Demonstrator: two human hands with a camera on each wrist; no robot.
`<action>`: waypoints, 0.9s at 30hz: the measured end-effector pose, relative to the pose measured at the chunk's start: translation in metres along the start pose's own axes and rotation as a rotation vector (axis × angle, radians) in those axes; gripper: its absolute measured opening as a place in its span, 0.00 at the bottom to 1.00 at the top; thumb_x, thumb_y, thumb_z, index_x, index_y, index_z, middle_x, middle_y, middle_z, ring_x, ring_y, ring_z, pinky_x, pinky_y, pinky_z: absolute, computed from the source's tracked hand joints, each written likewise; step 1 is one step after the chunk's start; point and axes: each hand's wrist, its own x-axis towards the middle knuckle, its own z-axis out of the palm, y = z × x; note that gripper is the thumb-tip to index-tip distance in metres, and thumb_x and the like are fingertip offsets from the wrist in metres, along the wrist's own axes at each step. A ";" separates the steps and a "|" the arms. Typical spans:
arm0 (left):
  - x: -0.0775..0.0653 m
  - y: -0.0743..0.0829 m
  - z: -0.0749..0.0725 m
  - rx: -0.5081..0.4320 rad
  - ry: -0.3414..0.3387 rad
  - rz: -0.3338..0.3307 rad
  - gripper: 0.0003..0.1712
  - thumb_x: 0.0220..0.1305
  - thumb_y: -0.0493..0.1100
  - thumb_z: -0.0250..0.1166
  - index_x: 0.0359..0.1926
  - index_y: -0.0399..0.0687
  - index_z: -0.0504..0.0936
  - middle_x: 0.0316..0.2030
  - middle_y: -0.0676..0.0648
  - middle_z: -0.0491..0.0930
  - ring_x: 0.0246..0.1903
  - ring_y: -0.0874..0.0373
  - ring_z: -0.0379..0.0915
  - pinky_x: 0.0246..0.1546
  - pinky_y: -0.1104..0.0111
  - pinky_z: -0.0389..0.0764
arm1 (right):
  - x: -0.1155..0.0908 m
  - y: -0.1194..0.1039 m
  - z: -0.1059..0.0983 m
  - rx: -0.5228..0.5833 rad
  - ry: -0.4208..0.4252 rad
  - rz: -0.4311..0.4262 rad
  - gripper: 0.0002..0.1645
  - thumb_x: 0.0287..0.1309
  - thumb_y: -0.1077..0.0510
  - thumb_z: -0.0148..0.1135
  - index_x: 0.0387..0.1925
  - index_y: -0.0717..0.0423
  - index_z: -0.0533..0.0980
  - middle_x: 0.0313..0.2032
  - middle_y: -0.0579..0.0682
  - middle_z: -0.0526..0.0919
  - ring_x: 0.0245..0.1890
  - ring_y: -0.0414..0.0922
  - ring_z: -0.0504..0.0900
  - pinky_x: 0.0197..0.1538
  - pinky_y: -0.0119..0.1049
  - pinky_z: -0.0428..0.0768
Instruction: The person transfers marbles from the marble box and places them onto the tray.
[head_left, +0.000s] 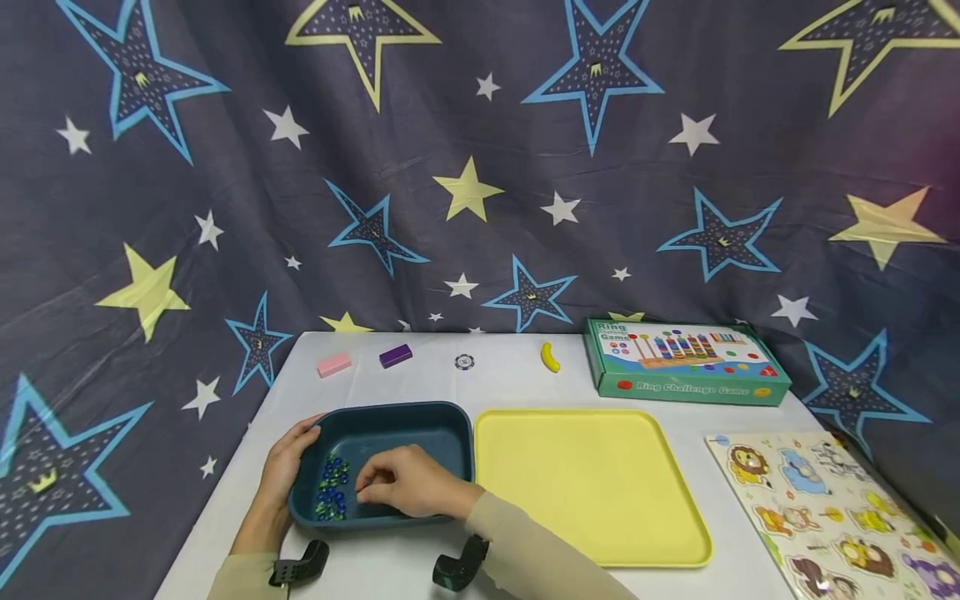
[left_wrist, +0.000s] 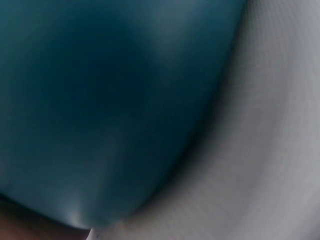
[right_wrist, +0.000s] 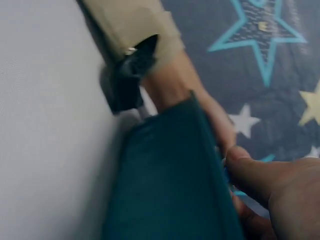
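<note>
A dark teal basin (head_left: 405,521) stands on the white table, with several blue and green glass marbles (head_left: 332,487) gathered at its left end. My left hand (head_left: 288,462) grips the basin's left rim from outside; close up, the left wrist view is mostly filled by the teal basin wall (left_wrist: 115,100). Inside the basin, my right hand (head_left: 408,482) is just right of the marbles, its fingers curled and thumb brought to them. A small blue marble (right_wrist: 226,174) shows at the right thumb's tip in the right wrist view, partly hidden by the thumb.
A yellow tray (head_left: 585,492) adjoins the basin on the right. Farther back lie a pink block (head_left: 334,364), a purple block (head_left: 395,356), a poker chip (head_left: 464,362) and a toy banana (head_left: 550,357). A green game box (head_left: 690,390) and an animal puzzle board (head_left: 776,492) are at right.
</note>
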 end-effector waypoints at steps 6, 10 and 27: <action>0.002 -0.002 0.000 0.003 -0.005 0.016 0.26 0.68 0.52 0.48 0.61 0.44 0.66 0.53 0.53 0.70 0.51 0.60 0.64 0.47 0.73 0.67 | -0.024 0.010 -0.023 0.077 0.136 0.010 0.08 0.57 0.54 0.59 0.38 0.47 0.79 0.29 0.35 0.78 0.26 0.31 0.74 0.30 0.26 0.74; 0.002 -0.003 -0.001 -0.003 0.008 0.013 0.25 0.68 0.51 0.47 0.61 0.44 0.66 0.53 0.55 0.71 0.51 0.62 0.65 0.47 0.74 0.67 | -0.035 0.012 -0.037 0.093 0.218 0.047 0.08 0.55 0.55 0.61 0.38 0.41 0.78 0.30 0.37 0.77 0.26 0.34 0.74 0.31 0.28 0.75; 0.004 -0.003 0.000 -0.051 0.019 0.017 0.26 0.67 0.52 0.50 0.60 0.42 0.67 0.49 0.56 0.73 0.49 0.61 0.67 0.45 0.73 0.70 | -0.063 0.056 -0.084 0.197 0.589 0.302 0.08 0.51 0.60 0.64 0.35 0.52 0.75 0.27 0.48 0.77 0.21 0.43 0.75 0.25 0.36 0.77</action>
